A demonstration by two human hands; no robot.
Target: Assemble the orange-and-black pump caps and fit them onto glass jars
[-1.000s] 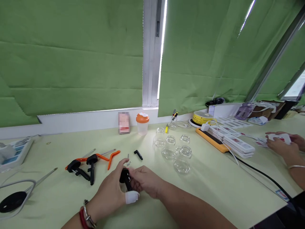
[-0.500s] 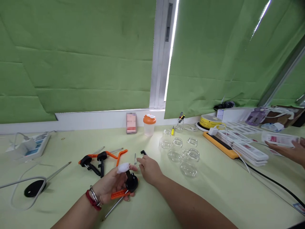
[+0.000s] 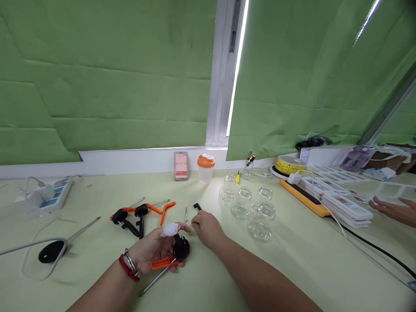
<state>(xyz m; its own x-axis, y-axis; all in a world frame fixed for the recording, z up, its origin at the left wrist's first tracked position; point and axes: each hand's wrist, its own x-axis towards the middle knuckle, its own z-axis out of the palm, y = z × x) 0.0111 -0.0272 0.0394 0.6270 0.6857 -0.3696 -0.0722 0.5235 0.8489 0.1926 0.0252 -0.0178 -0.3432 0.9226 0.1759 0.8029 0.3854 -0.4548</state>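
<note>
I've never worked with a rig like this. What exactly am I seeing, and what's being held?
There is no machine: these are a person's bare hands, filmed by one head-worn camera looking forward and down. The left hand holds a black-and-orange piece with a metal rod. The right hand is beside a small black part; whether it grasps anything is hidden. On the table lie two similar pieces, and clear glasses stand to the right. A co-worker's hand shows at far right.

Right hand [image 3: 209,229] between left hand [image 3: 152,251] and jars [image 3: 259,230]
</note>
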